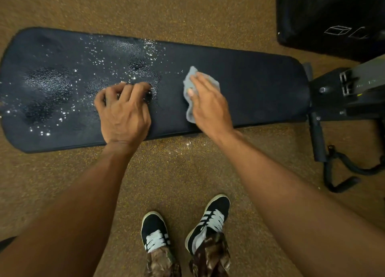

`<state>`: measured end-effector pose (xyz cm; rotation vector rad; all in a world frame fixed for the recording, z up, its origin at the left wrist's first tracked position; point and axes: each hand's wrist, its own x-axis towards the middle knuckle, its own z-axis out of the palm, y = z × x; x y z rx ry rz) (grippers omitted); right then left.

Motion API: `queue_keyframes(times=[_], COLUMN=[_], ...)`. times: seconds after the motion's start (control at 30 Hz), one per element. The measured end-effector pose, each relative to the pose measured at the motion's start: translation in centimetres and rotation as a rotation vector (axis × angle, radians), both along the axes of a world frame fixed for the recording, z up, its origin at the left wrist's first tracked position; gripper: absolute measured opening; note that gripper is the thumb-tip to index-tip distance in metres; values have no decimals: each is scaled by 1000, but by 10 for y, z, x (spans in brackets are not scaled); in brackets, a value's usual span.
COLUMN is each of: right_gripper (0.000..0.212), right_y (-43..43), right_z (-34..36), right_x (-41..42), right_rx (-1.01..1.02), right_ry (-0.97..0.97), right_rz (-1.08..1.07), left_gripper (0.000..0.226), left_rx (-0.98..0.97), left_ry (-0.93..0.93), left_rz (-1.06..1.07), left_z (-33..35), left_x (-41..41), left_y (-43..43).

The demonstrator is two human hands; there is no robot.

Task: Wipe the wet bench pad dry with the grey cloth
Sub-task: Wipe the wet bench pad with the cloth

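Half the grey cloth [190, 111] under flat right grip [208, 103]; left grip [125, 112] curled, fingertips unseen.

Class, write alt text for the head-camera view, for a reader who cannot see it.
A person's right hand presses a grey cloth flat on a black bench pad; the left hand rests on it with curled fingers. Water droplets cover the pad's left half; the right half looks dry.
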<state>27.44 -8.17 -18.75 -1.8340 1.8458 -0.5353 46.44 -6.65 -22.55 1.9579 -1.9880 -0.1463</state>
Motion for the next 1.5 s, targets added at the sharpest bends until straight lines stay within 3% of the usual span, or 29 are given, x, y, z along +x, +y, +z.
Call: queue_keyframes(times=[0.1,0.23,0.43,0.67,0.87,1.07,1.3,1.5], right_gripper=[41,50,49,53,54,51,48,45], right_y=[-15,21,-26,4,-43,-37,-71,-45], right_z=[-20,-38,-28,-25,-19,-25,-18,-26], right_x=[45,47,43,21,41,52,41,42], right_rx=[-55,-51,55,23,32,-34,-7,-39], right_ry=[72,213,209,301,262,242,277,251], right_rz=[103,347,128,326,74,391,185,400], left_gripper=[32,31,30,29,32,38,34,32], left_rx=[-34,-1,7,7,17,60,53,41], left_ry=[62,-29,-97,-98,-91,-51,-81,-77], left_rz=[11,4,-17,-22,14,107,90,103], left_z=[1,-7,-7,-10,-7,-9,-8,-9], left_x=[-2,4,8,8,5,6,6,4], left_y=[-3,-1,-5,-4,-4,-5,-4,-5])
